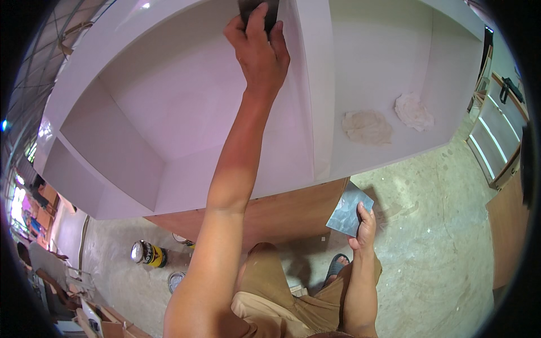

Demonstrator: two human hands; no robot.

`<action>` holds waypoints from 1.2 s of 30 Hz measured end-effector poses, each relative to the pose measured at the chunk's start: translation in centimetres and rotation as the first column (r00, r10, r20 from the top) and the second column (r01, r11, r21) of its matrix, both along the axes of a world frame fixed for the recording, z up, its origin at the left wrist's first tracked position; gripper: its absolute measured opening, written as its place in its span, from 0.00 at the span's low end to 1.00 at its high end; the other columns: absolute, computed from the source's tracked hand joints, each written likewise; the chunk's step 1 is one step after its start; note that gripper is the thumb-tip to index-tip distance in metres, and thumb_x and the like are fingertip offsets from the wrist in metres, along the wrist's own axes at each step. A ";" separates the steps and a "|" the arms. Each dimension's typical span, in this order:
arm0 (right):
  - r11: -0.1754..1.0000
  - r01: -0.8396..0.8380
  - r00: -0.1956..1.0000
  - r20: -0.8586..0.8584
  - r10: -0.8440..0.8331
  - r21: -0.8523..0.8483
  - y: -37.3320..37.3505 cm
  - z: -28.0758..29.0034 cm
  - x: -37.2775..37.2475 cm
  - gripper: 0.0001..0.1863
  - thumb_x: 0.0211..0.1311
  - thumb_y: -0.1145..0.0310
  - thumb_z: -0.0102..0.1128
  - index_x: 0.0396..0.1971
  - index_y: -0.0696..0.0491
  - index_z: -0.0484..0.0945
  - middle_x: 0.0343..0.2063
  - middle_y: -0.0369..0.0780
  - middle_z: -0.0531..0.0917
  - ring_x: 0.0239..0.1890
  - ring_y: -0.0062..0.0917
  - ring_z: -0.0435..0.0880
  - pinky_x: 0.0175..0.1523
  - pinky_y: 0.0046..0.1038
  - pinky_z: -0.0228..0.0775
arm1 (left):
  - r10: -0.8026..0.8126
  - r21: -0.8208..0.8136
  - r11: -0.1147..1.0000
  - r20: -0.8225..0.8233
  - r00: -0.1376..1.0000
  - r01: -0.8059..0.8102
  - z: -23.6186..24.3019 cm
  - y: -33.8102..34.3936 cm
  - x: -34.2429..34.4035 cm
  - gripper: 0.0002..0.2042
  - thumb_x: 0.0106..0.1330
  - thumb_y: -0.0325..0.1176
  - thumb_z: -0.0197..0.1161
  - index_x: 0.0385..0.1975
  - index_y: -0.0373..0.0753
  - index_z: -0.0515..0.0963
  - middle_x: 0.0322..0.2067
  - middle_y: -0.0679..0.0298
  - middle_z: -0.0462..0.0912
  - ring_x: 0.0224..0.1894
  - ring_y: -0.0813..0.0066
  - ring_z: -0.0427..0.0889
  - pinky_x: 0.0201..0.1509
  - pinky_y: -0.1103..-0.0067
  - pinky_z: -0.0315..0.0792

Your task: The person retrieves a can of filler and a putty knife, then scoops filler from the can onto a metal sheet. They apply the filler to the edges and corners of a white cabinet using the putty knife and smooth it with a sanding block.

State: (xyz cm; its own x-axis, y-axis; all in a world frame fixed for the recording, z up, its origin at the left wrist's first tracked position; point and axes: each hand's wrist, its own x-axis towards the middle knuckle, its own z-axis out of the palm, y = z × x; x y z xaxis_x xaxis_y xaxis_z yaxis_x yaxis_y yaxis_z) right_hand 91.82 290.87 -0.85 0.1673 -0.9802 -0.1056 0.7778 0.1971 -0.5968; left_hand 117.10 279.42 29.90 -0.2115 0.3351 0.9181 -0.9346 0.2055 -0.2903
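Note:
My left hand (261, 53) reaches up over a large white cabinet with open compartments (191, 96). Its fingers are closed on a dark, flat square piece (259, 12), partly cut off by the picture's upper edge; whether this is a spreader or a pad I cannot tell. Lower down on the right, below the cabinet's front edge, my right hand (365, 228) grips a thin blue-grey rectangular plate (348, 211) by its side, thumb on top. Pale smears mark the plate's face.
Two crumpled cloths (366, 127) lie in the right compartment. A brown wooden base (270, 211) is under the cabinet. On the concrete floor at left lies a yellow-black can (149, 254) near a round lid or tin (176, 281). Wooden panels (508, 225) stand at right.

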 end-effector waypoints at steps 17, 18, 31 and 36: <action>0.999 0.032 0.998 -0.059 -0.031 0.014 -0.1 0.1 0.4 0.14 0.65 0.67 0.57 0.48 0.55 0.73 0.41 0.38 0.81 0.42 0.27 0.81 0.49 0.31 0.74 | -0.190 -0.023 0.982 -0.061 0.980 0.189 -0.1 0.9 1.9 0.21 0.61 0.25 0.62 0.52 0.32 0.65 0.47 0.49 0.69 0.46 0.56 0.65 0.48 0.69 0.65; 0.998 0.064 0.995 -0.082 -0.062 0.020 0.0 0.0 0.4 0.14 0.64 0.67 0.58 0.48 0.55 0.73 0.41 0.38 0.81 0.42 0.27 0.81 0.49 0.31 0.74 | -0.195 -0.008 0.981 -0.056 0.979 0.195 -0.7 1.4 2.0 0.22 0.58 0.23 0.62 0.52 0.33 0.66 0.46 0.49 0.70 0.45 0.55 0.66 0.48 0.67 0.65; 0.886 -0.428 0.832 0.304 0.464 -0.178 8.0 3.8 6.4 0.18 0.72 0.64 0.46 0.54 0.59 0.72 0.47 0.42 0.81 0.50 0.27 0.80 0.59 0.29 0.72 | -0.590 0.787 0.127 -0.429 0.684 0.604 -19.1 27.8 -2.1 0.24 0.63 0.31 0.57 0.60 0.48 0.62 0.55 0.46 0.61 0.48 0.47 0.72 0.49 0.58 0.71; 0.817 -0.532 0.740 0.345 0.577 -0.223 10.2 3.2 9.4 0.19 0.72 0.64 0.43 0.54 0.60 0.71 0.47 0.47 0.81 0.45 0.31 0.84 0.44 0.23 0.81 | -0.502 0.815 0.290 -0.316 0.805 0.501 -18.1 31.8 2.0 0.20 0.61 0.32 0.59 0.55 0.44 0.71 0.60 0.47 0.60 0.52 0.50 0.74 0.47 0.60 0.73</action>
State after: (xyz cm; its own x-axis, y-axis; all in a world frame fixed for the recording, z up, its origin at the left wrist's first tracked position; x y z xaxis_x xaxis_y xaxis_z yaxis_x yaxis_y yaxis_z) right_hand 101.27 301.09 2.34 0.6891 -0.7020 0.1799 0.7159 0.6209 -0.3194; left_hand 119.12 311.21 11.85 -0.2940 -0.5447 0.7854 -0.5569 0.7654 0.3224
